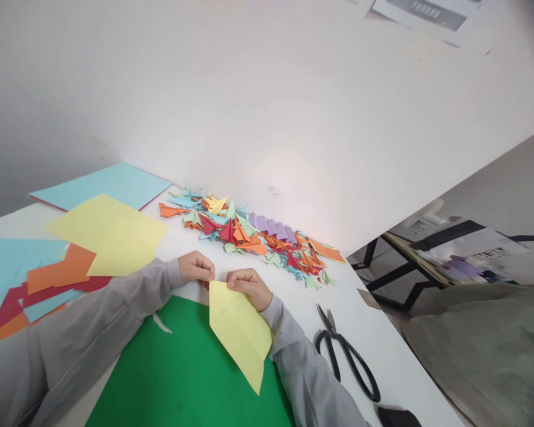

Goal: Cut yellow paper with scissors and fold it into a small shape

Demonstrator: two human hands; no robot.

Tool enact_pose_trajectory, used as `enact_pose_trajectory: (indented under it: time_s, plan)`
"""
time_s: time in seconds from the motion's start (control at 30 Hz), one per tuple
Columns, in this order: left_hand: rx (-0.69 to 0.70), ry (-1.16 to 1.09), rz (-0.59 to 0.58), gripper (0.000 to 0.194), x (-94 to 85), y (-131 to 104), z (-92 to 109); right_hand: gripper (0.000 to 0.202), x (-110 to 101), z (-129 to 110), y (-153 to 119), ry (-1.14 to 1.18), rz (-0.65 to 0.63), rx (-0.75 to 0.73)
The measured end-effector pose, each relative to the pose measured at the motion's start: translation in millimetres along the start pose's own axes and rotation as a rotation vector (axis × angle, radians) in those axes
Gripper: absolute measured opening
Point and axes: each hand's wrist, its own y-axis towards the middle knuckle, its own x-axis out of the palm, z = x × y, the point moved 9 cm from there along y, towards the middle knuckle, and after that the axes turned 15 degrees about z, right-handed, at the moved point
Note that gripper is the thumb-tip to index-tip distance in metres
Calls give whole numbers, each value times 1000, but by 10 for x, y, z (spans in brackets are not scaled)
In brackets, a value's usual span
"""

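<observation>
A creased pale yellow sheet (240, 332) is held up over a green sheet (182, 373) on the white table. My left hand (197, 268) pinches the sheet's upper left corner, its fingers closed. My right hand (250, 287) grips the top edge a little further right, thumb on the paper. The lower end of the sheet tapers to a point and hangs toward me. A small white paper strip (162, 323) lies on the green sheet's upper left part.
Folded colourful paper pieces (240, 231) are heaped along the wall. Black-handled scissors (345, 350) lie at the right. Orange cut paper (62, 270), a large yellow sheet (129, 237) and light blue sheets (102, 184) are at the left.
</observation>
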Motion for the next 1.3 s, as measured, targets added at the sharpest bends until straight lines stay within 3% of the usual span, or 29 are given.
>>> enact_pose_trajectory:
  time_s: [0.27, 0.5, 0.7, 0.87, 1.13, 1.3]
  plan:
    - [-74, -17, 30, 19, -13, -1, -29, 16, -73, 2, 31, 32, 18, -37]
    - [35, 60, 46, 27, 20, 22, -58, 32, -31, 18, 22, -65, 55, -68]
    - [-15, -6, 104, 29, -64, 54, -108, 43, 3, -4, 6, -63, 20, -80]
    - [-35, -22, 208, 26, -131, 46, -56, 43, -38, -89, -29, 7, 59, -126]
    - [-138, -205, 451, 30, -310, 41, -94, 34, -20, 65, 43, 171, 0, -83]
    - [-162, -289, 388, 31, -235, 56, -139, 46, -17, 17, 36, 33, -44, -172]
